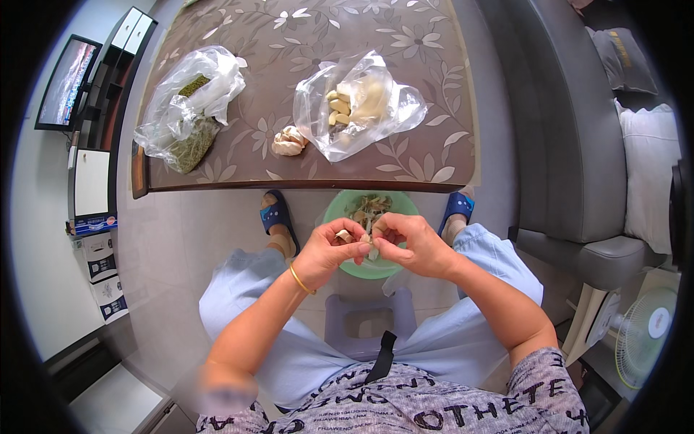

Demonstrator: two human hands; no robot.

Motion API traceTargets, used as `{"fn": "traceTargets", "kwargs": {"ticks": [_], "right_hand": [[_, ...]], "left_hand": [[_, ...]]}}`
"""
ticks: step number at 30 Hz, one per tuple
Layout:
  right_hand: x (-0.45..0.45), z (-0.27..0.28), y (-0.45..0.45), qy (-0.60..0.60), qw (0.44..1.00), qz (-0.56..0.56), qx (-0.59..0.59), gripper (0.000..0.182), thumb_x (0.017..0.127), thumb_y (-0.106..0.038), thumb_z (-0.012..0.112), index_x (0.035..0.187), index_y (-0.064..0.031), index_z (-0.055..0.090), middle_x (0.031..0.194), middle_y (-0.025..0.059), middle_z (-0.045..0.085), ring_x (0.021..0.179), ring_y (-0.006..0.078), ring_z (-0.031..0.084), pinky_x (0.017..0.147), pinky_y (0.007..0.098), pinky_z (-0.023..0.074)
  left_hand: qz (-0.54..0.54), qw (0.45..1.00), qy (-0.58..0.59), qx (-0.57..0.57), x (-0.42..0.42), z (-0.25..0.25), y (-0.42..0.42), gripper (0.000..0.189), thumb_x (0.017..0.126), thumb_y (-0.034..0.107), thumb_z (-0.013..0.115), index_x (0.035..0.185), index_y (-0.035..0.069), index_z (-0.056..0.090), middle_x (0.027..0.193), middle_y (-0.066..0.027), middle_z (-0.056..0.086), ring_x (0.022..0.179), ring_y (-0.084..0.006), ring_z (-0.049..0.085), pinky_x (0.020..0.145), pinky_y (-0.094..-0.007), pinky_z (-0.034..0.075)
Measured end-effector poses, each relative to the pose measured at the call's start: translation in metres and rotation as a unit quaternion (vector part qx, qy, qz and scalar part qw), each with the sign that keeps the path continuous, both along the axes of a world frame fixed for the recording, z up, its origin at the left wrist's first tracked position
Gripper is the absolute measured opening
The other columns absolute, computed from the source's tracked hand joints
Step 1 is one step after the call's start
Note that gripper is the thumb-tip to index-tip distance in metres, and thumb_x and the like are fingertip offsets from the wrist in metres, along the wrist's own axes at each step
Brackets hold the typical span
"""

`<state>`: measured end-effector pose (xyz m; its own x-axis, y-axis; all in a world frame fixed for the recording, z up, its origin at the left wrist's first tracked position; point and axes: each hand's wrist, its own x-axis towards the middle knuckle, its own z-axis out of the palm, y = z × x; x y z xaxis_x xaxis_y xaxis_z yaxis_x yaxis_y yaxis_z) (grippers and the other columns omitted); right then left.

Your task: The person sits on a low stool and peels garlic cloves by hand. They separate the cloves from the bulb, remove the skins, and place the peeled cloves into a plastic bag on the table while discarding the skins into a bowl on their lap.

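Note:
My left hand (339, 243) pinches a small garlic clove (366, 238) between thumb and forefinger. A second, unpeeled clove (344, 235) is tucked in the curl of the same hand. The fingertips of my right hand (407, 241) meet at that pinched clove, holding its edge or skin. Both hands are above a green plastic basin (410, 209) with garlic skins (371, 205) in it. On the table, a clear plastic bag (398, 116) lies spread with peeled garlic cloves (339, 106) inside. Beside it sits a garlic bulb (289, 141).
Another plastic bag (191, 125) with green contents lies on the left of the flower-patterned table (249, 168). The table's near edge runs just beyond the basin. Below my hands is a plastic stool (339, 325). A grey sofa (547, 125) and a fan (648, 336) stand at the right.

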<state>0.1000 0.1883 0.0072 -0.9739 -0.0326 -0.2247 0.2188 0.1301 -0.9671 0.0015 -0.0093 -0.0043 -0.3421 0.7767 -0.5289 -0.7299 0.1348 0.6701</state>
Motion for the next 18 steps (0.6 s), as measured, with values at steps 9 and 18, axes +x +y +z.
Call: {"fn": "traceTargets", "kwargs": {"ticks": [9, 18], "right_hand": [[0.000, -0.001, 0.000, -0.074, 0.986, -0.030, -0.145, 0.015, 0.094, -0.014, 0.060, 0.093, 0.0013, 0.058, 0.073, 0.0024, 0.061, 0.070, 0.0083, 0.061, 0.064, 0.0258, 0.0495], [0.004, -0.026, 0.015, -0.033, 0.987, 0.043, 0.154, 0.011, 0.086, -0.004, 0.059, 0.095, 0.0023, 0.057, 0.088, 0.0176, 0.067, 0.075, 0.0269, 0.067, 0.068, 0.0337, 0.0524]], "left_hand": [[0.032, 0.997, -0.062, 0.043, 0.001, -0.006, -0.002, 0.018, 0.090, 0.009, 0.071, 0.102, 0.004, 0.058, 0.094, -0.0068, 0.067, 0.086, -0.0161, 0.065, 0.082, -0.0308, 0.052], [0.055, 0.997, -0.045, -0.002, 0.001, -0.008, -0.003, 0.018, 0.091, 0.008, 0.070, 0.103, 0.005, 0.058, 0.097, -0.0067, 0.067, 0.085, -0.0168, 0.067, 0.081, -0.0304, 0.055]]}}
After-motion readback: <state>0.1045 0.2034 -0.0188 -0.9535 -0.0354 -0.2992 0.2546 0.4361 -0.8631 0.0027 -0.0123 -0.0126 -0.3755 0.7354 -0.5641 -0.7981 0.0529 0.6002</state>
